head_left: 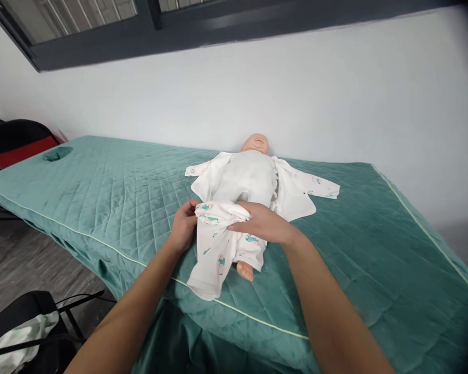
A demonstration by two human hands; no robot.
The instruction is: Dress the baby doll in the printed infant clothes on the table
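A baby doll (249, 174) lies on its back on a teal quilted table (113, 192), head toward the wall. An open white printed top (292, 192) spreads out under its torso. White printed trousers (218, 241) cover its legs, and one bare foot (245, 270) sticks out of the right trouser leg. My left hand (184, 227) is closed on the trousers' waistband at the doll's hip. My right hand (262, 222) grips the waistband on the other side, fingers curled over the bunched cloth.
The table's front edge (148, 265) runs diagonally just below the doll's feet. A face hole (57, 153) sits in the table at the far left. A black chair (35, 324) with pale cloth stands at lower left. The white wall (335, 98) is right behind the doll.
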